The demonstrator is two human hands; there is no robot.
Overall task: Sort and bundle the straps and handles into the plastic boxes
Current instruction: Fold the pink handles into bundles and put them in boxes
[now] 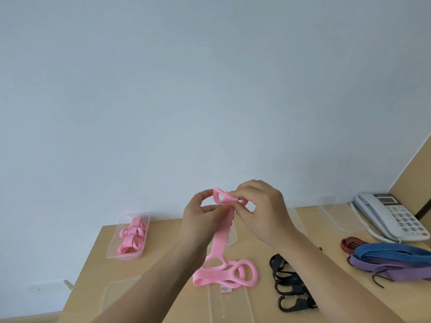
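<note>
Above the table point(163, 238), left hand point(203, 220) and right hand point(261, 206) both pinch the strap's point(221, 238) top end; its length hangs straight down

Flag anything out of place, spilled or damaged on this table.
Nothing looks spilled or damaged. The only stray is a desk telephone at the table's far right, behind the bungee cords; it belongs with no strap pile.

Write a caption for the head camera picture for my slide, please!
Left hand and right hand pinch a pink strap above the table, near a plastic box of bundled pink straps.
</note>
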